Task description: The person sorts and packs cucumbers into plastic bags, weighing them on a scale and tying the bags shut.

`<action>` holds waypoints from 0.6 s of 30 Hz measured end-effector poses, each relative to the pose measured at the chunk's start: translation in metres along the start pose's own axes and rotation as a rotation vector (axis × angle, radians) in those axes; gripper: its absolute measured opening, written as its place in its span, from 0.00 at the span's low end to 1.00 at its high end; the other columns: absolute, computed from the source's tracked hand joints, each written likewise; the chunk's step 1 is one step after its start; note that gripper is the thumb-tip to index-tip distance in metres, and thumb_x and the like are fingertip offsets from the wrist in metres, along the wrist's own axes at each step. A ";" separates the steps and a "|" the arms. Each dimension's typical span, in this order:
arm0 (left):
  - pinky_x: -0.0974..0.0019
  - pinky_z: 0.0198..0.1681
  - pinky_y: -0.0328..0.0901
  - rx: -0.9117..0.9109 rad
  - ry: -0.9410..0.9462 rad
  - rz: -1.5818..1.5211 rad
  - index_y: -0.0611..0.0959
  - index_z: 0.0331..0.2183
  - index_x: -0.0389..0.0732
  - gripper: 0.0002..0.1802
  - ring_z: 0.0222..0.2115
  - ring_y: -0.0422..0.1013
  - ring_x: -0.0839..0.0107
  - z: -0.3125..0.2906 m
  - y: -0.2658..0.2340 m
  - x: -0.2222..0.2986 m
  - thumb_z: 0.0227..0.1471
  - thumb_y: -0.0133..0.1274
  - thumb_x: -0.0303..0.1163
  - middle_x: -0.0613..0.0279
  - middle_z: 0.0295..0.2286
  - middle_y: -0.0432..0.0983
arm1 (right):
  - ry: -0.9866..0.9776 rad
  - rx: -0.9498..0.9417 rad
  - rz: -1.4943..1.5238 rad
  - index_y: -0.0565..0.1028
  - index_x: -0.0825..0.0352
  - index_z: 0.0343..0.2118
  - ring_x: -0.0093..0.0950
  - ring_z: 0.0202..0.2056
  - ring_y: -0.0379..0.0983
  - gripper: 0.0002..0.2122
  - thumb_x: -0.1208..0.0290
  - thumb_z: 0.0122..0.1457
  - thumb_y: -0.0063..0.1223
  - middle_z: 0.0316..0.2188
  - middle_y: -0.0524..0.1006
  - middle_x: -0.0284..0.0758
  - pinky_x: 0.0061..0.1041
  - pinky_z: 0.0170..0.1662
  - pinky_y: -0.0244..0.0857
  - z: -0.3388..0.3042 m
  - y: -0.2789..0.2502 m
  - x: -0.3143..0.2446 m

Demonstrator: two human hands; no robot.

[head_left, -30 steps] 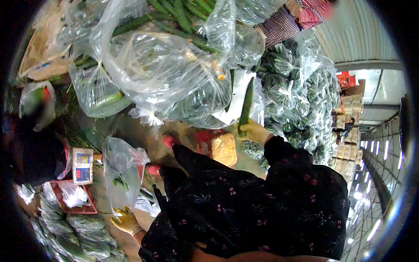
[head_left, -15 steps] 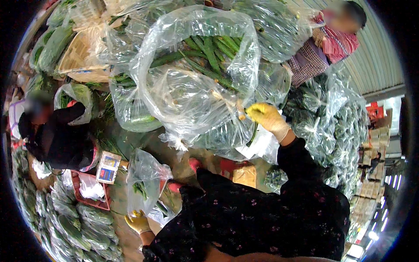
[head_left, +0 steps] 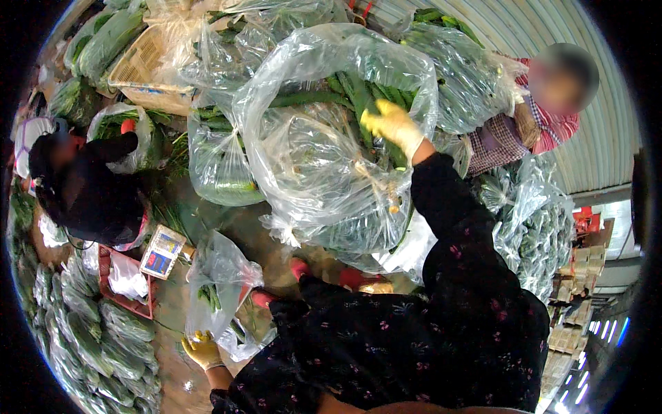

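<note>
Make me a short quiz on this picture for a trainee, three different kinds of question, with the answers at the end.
1. Multiple choice: which hand is over the large open bag? A, left; B, right.
2. True or false: the left hand is bare.
3. Short answer: what shows inside the small clear bag beside the left hand?

Key:
1. B, the right hand.
2. False; it wears a yellow glove.
3. Green vegetables.

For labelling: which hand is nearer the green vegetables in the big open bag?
Right: the right hand is over the vegetables; the left hand is away, at a smaller bag.
</note>
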State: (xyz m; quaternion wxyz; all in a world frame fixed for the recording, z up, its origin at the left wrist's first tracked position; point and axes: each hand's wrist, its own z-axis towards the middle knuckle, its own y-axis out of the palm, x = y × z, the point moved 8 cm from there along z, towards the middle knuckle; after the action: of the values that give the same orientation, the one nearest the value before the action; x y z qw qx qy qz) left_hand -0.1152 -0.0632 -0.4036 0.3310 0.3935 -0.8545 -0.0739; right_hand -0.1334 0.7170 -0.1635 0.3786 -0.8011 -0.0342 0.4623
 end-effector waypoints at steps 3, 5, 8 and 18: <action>0.60 0.34 0.61 0.062 0.024 -0.001 0.70 0.38 0.50 0.19 0.26 0.67 0.65 -0.017 0.018 -0.003 0.47 0.49 0.50 0.59 0.23 0.70 | 0.024 0.296 -0.285 0.70 0.73 0.42 0.27 0.29 0.72 0.24 0.60 0.45 0.59 0.30 0.76 0.40 0.25 0.32 0.65 0.035 -0.037 -0.009; 0.61 0.34 0.61 0.049 0.008 -0.015 0.71 0.37 0.50 0.18 0.27 0.67 0.65 -0.016 0.017 -0.004 0.49 0.47 0.51 0.59 0.24 0.69 | 0.091 0.322 -0.358 0.67 0.72 0.47 0.38 0.43 0.70 0.31 0.58 0.41 0.61 0.39 0.74 0.46 0.30 0.46 0.61 0.052 -0.024 -0.010; 0.57 0.38 0.62 -0.119 0.000 0.031 0.70 0.40 0.50 0.19 0.29 0.67 0.64 -0.001 0.012 -0.002 0.48 0.49 0.48 0.61 0.28 0.70 | 0.121 0.467 -0.573 0.67 0.72 0.46 0.43 0.46 0.67 0.33 0.58 0.37 0.64 0.43 0.71 0.48 0.32 0.49 0.60 0.050 -0.005 -0.011; 0.61 0.44 0.60 -0.127 -0.237 0.258 0.72 0.44 0.45 0.22 0.32 0.65 0.70 0.004 -0.042 -0.021 0.52 0.43 0.49 0.64 0.32 0.71 | 0.263 -0.396 0.823 0.64 0.72 0.51 0.21 0.32 0.69 0.21 0.65 0.58 0.45 0.32 0.74 0.30 0.18 0.35 0.62 -0.089 0.050 -0.018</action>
State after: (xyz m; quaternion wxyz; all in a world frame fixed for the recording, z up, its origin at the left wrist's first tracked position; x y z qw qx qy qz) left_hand -0.0818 -0.0776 -0.4340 0.2588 0.2474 -0.9245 -0.1306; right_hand -0.0904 0.6233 -0.1577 0.0051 -0.8567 0.2466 0.4531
